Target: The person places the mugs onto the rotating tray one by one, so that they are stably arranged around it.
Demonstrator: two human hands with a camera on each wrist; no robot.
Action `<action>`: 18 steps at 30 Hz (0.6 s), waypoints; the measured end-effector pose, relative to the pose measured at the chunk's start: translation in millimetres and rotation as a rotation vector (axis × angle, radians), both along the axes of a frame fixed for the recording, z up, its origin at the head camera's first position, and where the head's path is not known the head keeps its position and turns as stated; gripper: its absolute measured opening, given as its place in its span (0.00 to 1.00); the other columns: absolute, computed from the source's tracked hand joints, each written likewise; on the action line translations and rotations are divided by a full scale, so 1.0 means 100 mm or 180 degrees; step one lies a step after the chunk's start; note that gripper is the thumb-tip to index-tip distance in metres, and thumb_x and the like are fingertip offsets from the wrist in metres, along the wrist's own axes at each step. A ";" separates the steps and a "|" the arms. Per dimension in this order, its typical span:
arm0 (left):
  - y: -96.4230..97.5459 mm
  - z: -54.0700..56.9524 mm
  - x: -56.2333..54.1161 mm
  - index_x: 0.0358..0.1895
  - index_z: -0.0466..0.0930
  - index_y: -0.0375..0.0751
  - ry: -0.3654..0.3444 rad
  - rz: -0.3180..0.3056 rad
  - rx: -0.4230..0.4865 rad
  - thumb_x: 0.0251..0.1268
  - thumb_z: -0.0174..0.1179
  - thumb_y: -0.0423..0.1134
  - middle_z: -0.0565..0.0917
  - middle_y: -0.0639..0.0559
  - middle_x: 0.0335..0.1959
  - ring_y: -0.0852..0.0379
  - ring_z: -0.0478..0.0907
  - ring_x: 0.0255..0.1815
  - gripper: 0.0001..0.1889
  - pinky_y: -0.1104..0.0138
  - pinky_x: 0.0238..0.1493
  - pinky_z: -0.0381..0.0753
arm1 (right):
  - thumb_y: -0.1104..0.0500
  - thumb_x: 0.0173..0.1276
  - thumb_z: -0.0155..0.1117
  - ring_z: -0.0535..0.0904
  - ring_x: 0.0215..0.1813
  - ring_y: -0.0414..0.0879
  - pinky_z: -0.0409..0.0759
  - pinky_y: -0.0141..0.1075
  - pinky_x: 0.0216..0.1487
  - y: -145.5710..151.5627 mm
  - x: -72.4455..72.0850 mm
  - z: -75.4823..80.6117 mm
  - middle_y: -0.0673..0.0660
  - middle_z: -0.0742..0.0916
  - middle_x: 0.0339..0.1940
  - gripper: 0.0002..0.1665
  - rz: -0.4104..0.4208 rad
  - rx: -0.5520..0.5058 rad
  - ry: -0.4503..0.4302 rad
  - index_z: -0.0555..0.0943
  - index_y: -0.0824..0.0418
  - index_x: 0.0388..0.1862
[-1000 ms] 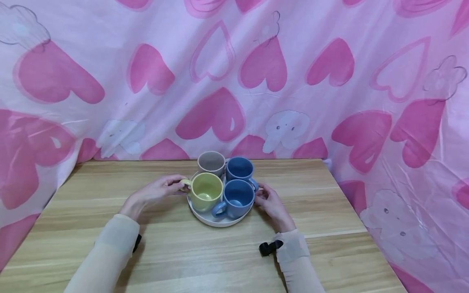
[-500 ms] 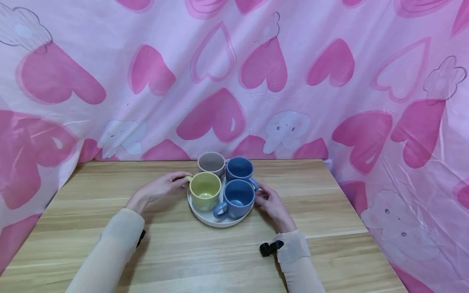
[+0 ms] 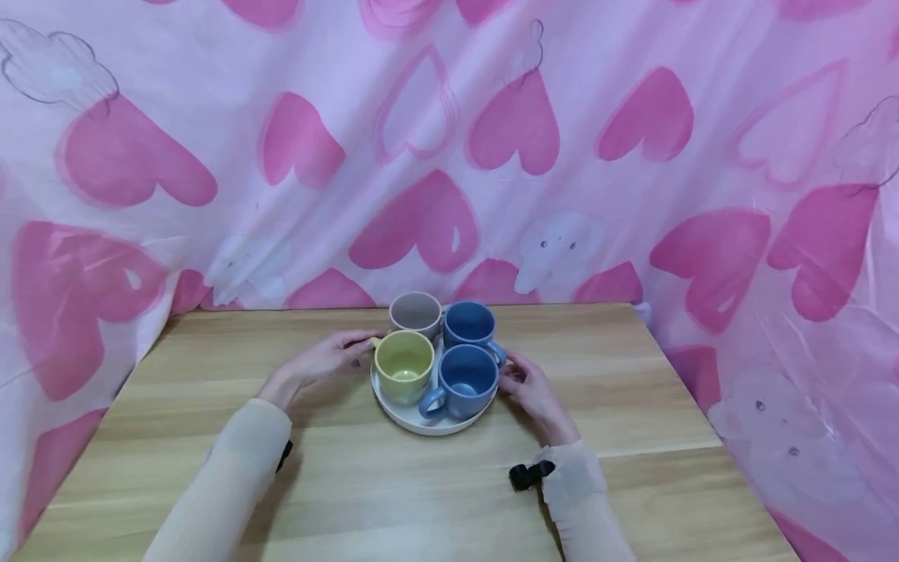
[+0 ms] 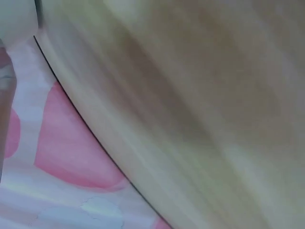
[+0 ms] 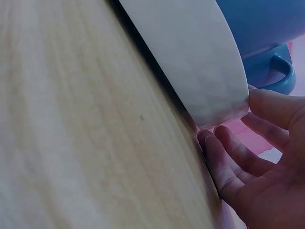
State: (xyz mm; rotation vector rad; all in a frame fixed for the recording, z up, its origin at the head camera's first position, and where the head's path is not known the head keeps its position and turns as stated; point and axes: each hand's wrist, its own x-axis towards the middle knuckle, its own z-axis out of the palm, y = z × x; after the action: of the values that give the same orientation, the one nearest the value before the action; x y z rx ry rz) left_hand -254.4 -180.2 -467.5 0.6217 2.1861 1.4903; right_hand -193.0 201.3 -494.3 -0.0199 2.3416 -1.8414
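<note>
In the head view, a round white plate (image 3: 402, 422) on the table bears a yellow mug (image 3: 403, 382), a grey-brown mug (image 3: 414, 311) and two blue mugs, one near (image 3: 467, 390) and one far (image 3: 468, 321). My left hand (image 3: 326, 359) pinches the yellow mug's handle, which is mostly hidden by the fingers. At the plate's right side, my right hand (image 3: 531, 393) grips the rim. The right wrist view shows the thumb against the plate's side wall (image 5: 200, 62) and other fingers (image 5: 224, 167) at its lower edge. The left wrist view barely shows the left hand.
The wooden table (image 3: 414, 499) stretches around the plate. A pink heart-patterned cloth (image 3: 302, 226) hangs behind the table and along both sides. A black device (image 3: 530, 474) sits at the right wrist.
The yellow mug has turned slightly, its handle swinging toward the back, with my left hand following. My right hand stays at the plate. The head view has shifted a little.
</note>
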 end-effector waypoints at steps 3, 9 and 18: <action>-0.04 0.05 -0.04 0.70 0.70 0.45 0.0051 0.0001 -0.0157 0.77 0.51 0.44 0.73 0.45 0.67 0.47 0.72 0.62 0.22 0.53 0.55 0.78 | 0.69 0.68 0.63 0.76 0.42 0.50 0.78 0.41 0.42 -0.03 -0.06 0.08 0.61 0.81 0.42 0.29 0.0087 0.0076 0.0062 0.71 0.65 0.68; -0.10 0.10 -0.01 0.73 0.66 0.45 0.0189 0.0085 -0.0373 0.77 0.51 0.45 0.69 0.45 0.70 0.46 0.71 0.63 0.25 0.51 0.58 0.76 | 0.67 0.69 0.62 0.76 0.44 0.49 0.78 0.41 0.46 -0.06 -0.17 -0.02 0.61 0.81 0.45 0.28 0.0192 -0.0011 -0.0038 0.71 0.64 0.68; -0.08 0.13 0.07 0.78 0.54 0.51 0.0105 0.0500 -0.0132 0.77 0.45 0.56 0.58 0.45 0.76 0.37 0.61 0.71 0.31 0.42 0.69 0.55 | 0.59 0.75 0.57 0.79 0.46 0.54 0.80 0.41 0.47 0.10 -0.08 -0.11 0.63 0.78 0.51 0.33 0.0080 0.0469 0.0117 0.60 0.57 0.75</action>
State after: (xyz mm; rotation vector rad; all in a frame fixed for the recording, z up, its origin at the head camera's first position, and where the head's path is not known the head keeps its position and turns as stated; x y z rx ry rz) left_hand -247.7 -187.7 -454.2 0.4735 2.3318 1.5171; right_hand -200.8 211.6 -505.4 -0.0656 2.4838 -1.6664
